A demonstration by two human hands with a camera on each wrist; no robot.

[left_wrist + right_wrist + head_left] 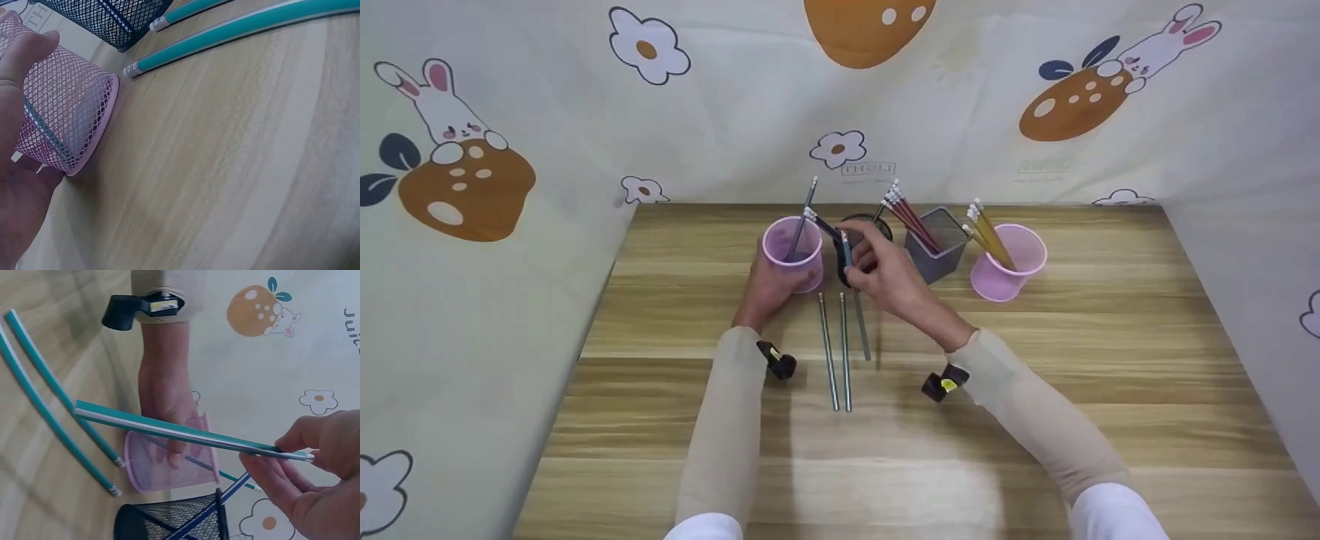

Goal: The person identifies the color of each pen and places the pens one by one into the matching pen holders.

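My left hand (771,289) grips a pink mesh pencil cup (73,107) that stands on the table. One green pencil (807,202) leans inside that cup, eraser end up. With thumb and fingers my right hand (885,270) pinches another green pencil (185,433) near its eraser end. That pencil hangs above the table, its other end pointing down toward the front in the head view. Two more green pencils (827,352) lie side by side on the table in front of the cups. A black round mesh cup (169,520) with dark blue pencils stands behind the right hand, partly hidden.
To the right, a grey square mesh holder (937,262) holds several red pencils (911,217). Beyond it stands a second pink cup (1001,285) with several yellow pencils (994,240). A printed cloth (735,135) rises behind the wooden table (660,420).
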